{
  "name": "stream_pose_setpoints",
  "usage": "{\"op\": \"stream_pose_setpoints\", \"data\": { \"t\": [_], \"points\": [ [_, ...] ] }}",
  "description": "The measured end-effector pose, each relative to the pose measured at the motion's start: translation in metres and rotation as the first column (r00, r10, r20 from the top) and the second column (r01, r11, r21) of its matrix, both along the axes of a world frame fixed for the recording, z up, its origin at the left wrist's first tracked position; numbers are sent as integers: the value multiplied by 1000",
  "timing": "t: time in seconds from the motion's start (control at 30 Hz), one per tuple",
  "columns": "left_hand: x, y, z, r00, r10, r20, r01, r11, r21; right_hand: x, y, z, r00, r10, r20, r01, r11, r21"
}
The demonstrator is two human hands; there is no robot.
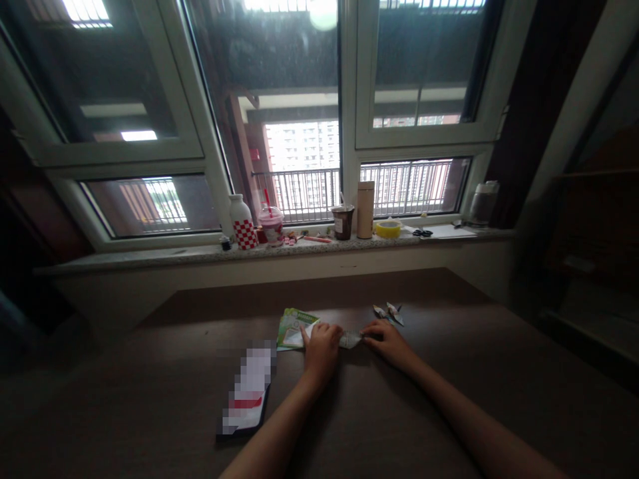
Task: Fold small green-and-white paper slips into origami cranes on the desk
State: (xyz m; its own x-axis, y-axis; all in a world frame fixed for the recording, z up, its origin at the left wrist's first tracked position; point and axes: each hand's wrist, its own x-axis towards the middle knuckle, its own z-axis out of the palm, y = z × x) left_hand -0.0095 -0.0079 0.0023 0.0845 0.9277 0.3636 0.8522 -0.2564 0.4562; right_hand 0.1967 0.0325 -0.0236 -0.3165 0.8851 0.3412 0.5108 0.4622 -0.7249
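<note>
On the dark brown table [449, 399], my left hand [322, 349] and my right hand [387, 340] rest side by side. Both pinch a small folded piece of patterned paper [350, 339] lying flat between them. The left hand's fingers are curled over the paper's left end. The right hand's fingertips press its right end. A stack of green printed paper sheets [292, 327] lies just left of my left hand, partly under it. Two small folded paper figures [389, 313] sit a little beyond my right hand.
A phone [247, 396] lies on the table to the left of my left forearm. The window sill [150, 254] at the back holds a checked bottle [242, 223], a pink cup [272, 226], a dark cup [343, 221], a tall tan cylinder [365, 209], a yellow tape roll [388, 229], scissors [423, 233] and a jar [483, 203].
</note>
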Motion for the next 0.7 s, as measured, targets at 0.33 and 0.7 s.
{"op": "stream_pose_setpoints", "data": {
  "t": [0.33, 0.7],
  "points": [
    [2, 1, -1, 997, 66, 26, -66, 998, 21, -3, -8, 8, 1000, 27, -6, -26, 995, 96],
    [3, 1, -2, 999, 42, 19, -41, 999, -27, -7, -15, 9, 978, 85, 191, -113, 983, 142]
  ]
}}
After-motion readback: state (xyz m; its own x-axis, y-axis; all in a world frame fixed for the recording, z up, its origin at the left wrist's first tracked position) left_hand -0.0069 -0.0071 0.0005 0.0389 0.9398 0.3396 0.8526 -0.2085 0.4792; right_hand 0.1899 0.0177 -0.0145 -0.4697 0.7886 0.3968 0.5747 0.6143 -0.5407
